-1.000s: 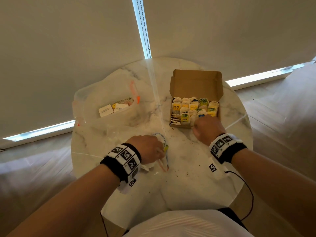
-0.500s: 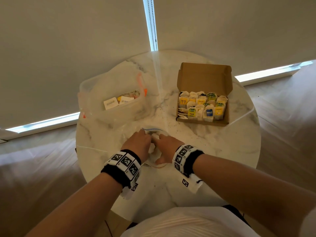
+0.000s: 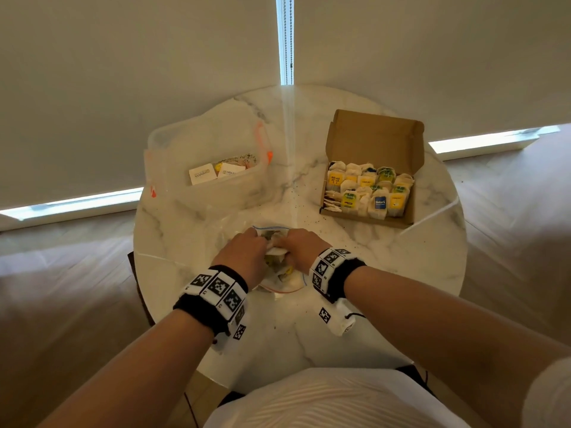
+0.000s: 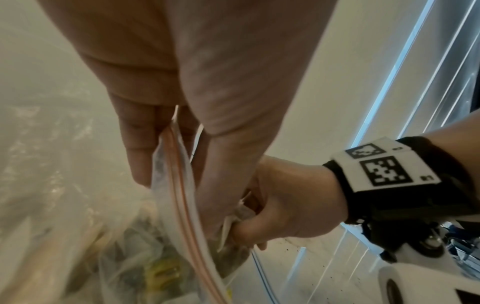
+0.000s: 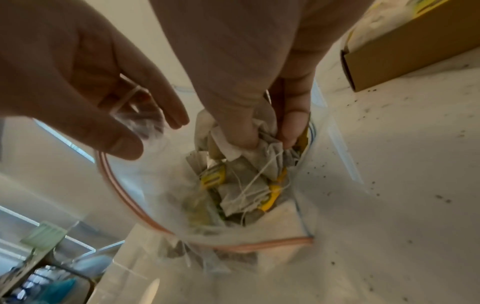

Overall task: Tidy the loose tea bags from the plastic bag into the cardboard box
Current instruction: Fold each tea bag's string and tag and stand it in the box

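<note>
Table [image 3: 370, 273]: round marble top, standing against pale window blinds, dark crumbs lying scattered on it.
Plastic tub [image 3: 204, 180]: sitting at the far left.
Cardboard box [image 3: 375, 143]: standing open at the far right, well apart from both hands, rows of tea bags filling it.
Plastic bag [image 5: 233, 236]: lying near the front edge, between the hands.
Left hand [image 3: 244, 256]: pinching the bag's rim, holding the mouth open.
Right hand [image 3: 298, 247]: reaching inside, fingers closing on the loose tea bags [image 5: 246, 170].

Round marble table [image 3: 401, 273], wood floor [image 3: 61, 288], drawn blinds [image 3: 123, 72] — daylight beneath
</note>
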`<action>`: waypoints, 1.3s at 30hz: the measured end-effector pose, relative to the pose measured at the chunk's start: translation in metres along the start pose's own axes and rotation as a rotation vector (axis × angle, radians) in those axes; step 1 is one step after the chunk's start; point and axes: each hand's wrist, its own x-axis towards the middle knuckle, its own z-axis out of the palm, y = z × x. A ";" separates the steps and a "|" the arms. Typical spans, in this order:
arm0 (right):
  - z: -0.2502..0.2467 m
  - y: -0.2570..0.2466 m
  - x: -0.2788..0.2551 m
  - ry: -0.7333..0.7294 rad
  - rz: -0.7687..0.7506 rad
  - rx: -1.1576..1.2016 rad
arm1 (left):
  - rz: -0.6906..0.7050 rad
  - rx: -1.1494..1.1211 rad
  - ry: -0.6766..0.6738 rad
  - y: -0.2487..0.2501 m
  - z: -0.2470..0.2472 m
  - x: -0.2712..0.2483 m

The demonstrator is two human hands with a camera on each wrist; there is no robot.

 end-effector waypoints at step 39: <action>-0.161 -0.053 -0.168 0.492 -0.262 0.614 | 0.309 -1.482 -0.135 0.047 -0.046 -0.047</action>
